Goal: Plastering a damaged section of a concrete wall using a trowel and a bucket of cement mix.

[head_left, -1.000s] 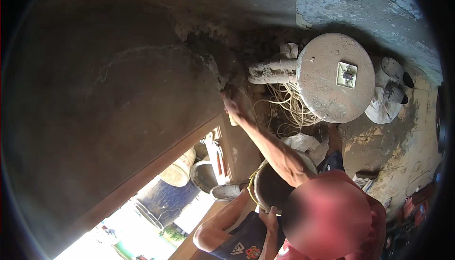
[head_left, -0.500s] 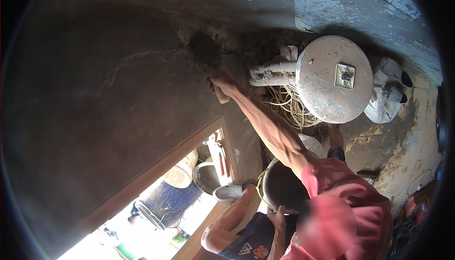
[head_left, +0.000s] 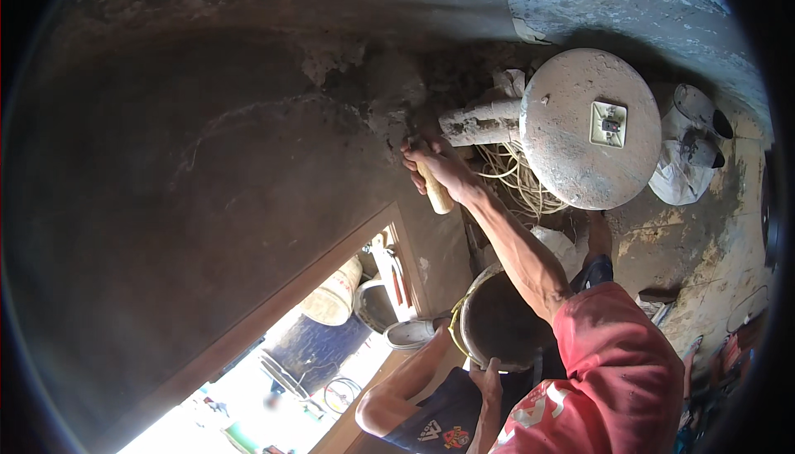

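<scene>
My right hand (head_left: 435, 164) is wrapped round the wooden handle (head_left: 436, 195) of a trowel. Its grey blade (head_left: 396, 89) lies along the rough plaster low on the brown wall (head_left: 207, 156); blade and wet plaster are hard to tell apart. My left hand (head_left: 487, 378) grips the near rim of a round bucket (head_left: 465, 321). The bucket is held between my bent legs, and its inside is too dark to make out.
A dusty round top (head_left: 571, 156), like a stool's, bears a switch plate (head_left: 609, 125). Coiled cable (head_left: 522, 176) lies beside it, and a white sack (head_left: 681, 179) stands beyond. At lower left, a framed opening shows a blue drum (head_left: 319, 354) and a pale bucket (head_left: 333, 292).
My right hand has drawn the trowel to the right and slightly toward me along the wall. My left hand keeps its hold on the bucket. The whole view has shifted a little.
</scene>
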The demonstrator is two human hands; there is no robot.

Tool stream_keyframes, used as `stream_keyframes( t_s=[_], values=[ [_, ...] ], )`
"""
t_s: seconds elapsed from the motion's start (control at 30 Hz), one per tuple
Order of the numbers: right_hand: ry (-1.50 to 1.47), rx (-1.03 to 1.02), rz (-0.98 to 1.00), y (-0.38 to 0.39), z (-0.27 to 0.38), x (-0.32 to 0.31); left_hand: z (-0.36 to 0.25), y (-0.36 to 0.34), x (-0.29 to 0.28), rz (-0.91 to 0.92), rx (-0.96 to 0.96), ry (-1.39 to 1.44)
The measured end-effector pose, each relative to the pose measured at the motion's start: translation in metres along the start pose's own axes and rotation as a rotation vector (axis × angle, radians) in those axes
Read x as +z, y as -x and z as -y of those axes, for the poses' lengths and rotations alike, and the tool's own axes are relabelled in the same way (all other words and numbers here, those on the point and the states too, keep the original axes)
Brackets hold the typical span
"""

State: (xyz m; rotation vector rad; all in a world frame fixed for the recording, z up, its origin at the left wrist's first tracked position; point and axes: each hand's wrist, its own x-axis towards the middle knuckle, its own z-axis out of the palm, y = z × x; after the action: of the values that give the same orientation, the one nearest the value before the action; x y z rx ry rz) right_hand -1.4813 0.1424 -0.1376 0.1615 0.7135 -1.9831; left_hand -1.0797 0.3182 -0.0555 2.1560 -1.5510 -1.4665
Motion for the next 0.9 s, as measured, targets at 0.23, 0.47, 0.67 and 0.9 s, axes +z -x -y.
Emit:
stream_keyframes(
  t_s=[0.23,0.47,0.67,0.9],
  values=[
    [0.342,-0.698,-0.687,-0.029,-0.065,0.015,0.001,0.002,-0.005,-0.017,-0.057,0.015],
    [0.733,-0.665,-0.409,-0.031,-0.11,0.084,-0.002,0.002,0.0,0.01,-0.025,-0.008],
    [0.878,-0.251,-0.52,0.026,-0.108,0.011,-0.006,0.004,0.003,-0.001,-0.013,-0.002],
    [0.978,-0.268,-0.359,-0.068,-0.093,-0.037,-0.002,0.006,0.006,-0.005,-0.014,-0.013]
  ],
)
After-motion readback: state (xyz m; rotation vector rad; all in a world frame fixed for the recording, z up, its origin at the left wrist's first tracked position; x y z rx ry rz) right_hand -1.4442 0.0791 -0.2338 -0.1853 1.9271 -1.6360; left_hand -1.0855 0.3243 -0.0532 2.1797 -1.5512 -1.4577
